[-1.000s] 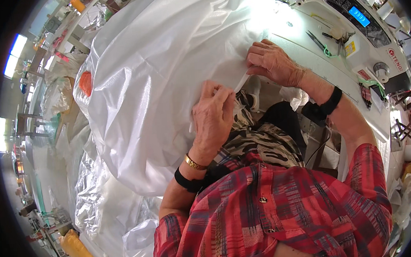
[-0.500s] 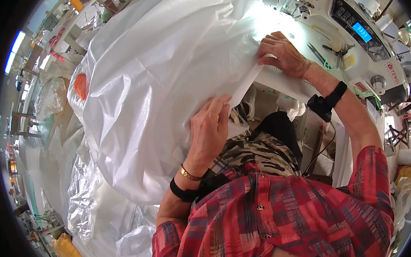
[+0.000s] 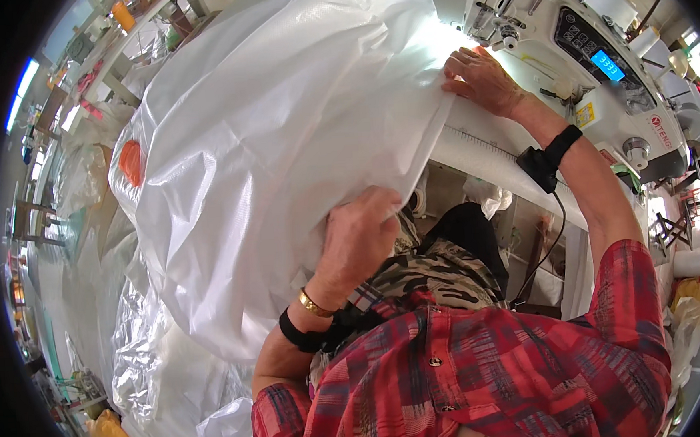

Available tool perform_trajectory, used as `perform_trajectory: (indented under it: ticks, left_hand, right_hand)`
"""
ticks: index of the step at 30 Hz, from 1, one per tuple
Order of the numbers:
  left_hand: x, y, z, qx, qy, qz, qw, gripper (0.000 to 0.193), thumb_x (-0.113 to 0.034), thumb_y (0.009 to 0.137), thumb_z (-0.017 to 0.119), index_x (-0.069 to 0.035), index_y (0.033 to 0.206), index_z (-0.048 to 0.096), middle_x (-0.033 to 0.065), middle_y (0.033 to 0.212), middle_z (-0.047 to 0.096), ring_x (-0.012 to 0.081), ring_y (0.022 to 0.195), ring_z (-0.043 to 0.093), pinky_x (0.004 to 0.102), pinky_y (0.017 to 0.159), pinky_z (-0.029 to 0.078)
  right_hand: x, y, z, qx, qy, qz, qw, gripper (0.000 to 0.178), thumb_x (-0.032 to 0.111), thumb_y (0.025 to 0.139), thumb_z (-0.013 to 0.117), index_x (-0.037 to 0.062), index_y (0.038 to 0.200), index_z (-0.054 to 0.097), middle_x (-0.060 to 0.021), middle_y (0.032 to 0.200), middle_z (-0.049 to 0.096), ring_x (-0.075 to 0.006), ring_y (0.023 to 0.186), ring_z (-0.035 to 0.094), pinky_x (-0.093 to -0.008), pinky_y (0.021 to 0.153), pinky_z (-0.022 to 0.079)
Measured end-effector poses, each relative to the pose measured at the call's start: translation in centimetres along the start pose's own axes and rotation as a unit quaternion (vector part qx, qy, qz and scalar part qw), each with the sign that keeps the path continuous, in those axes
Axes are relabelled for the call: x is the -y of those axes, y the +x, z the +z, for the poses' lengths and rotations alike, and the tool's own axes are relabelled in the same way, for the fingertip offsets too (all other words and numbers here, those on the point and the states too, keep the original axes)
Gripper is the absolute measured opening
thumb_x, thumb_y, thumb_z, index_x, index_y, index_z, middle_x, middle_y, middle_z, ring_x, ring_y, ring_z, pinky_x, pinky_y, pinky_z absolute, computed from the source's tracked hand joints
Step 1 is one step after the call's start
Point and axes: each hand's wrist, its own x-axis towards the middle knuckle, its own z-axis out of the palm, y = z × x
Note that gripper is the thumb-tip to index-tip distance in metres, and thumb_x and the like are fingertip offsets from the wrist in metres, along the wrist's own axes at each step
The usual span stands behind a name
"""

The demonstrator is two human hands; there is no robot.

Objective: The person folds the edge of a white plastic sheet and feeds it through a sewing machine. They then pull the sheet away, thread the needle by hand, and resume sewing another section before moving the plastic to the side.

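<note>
A big sheet of white woven plastic fabric [image 3: 281, 134] lies draped over the sewing table and my lap. My left hand [image 3: 359, 238] grips its near edge, fingers curled under the fold, just above my lap. Up by the needle of the white industrial sewing machine [image 3: 597, 59], my right hand [image 3: 482, 78] pinches and presses the fabric's far edge on the table. Both wrists wear black bands; the left also has a gold bracelet.
The white table edge [image 3: 499, 161] runs diagonally under my right forearm. More white and silvery plastic fabric [image 3: 149, 343] is heaped on the left. An orange patch [image 3: 130, 161] shows on the sheet's left side. Shelves and clutter line the far left.
Both hands have moved apart along the fabric edge: the right hand went up toward the machine's needle, the left came down and closed on the near edge.
</note>
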Motion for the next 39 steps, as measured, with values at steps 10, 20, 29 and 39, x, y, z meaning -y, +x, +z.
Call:
perform_trajectory:
  ticks: [10,20,29,39]
  left_hand:
    - [-2.7,2.3,3.4,0.065,0.068,0.177,0.980,0.011,-0.001,0.066,0.059,-0.006,0.069,0.049,0.0084,0.064,0.046,0.0285,0.057,0.054,0.0394,0.049,0.042]
    - [-2.7,4.7,3.0,0.079,0.127,0.179,0.972,0.009,-0.004,0.068,0.059,-0.005,0.068,0.050,0.0095,0.067,0.049,0.0294,0.056,0.055,0.0388,0.050,0.043]
    - [-1.8,9.4,4.1,0.062,0.179,0.204,0.960,0.010,-0.007,0.072,0.058,-0.004,0.067,0.050,0.0116,0.068,0.051,0.0315,0.056,0.056,0.0391,0.050,0.044]
    - [-0.6,13.4,6.0,0.075,0.238,0.191,0.949,0.011,-0.010,0.076,0.054,0.000,0.072,0.057,0.0165,0.071,0.057,0.0341,0.058,0.058,0.0435,0.055,0.047]
  right_hand:
    - [3.7,-2.9,1.3,-0.050,0.027,0.197,0.979,0.037,0.033,0.089,0.058,0.0005,0.105,0.056,-0.0144,0.101,0.057,-0.0308,0.099,0.055,-0.0408,0.086,0.046]
    - [3.5,-4.0,1.1,-0.060,0.084,0.235,0.966,0.053,0.050,0.089,0.051,0.0029,0.113,0.058,-0.0140,0.111,0.057,-0.0295,0.109,0.051,-0.0439,0.093,0.038]
    - [3.7,-3.7,0.9,-0.069,0.108,0.227,0.965,0.053,0.051,0.089,0.049,0.0027,0.108,0.060,-0.0135,0.104,0.057,-0.0297,0.104,0.051,-0.0467,0.090,0.037]
    - [3.6,-4.1,1.2,-0.073,0.109,0.209,0.969,0.050,0.046,0.088,0.053,-0.0007,0.105,0.059,-0.0169,0.107,0.058,-0.0319,0.106,0.052,-0.0465,0.093,0.037]
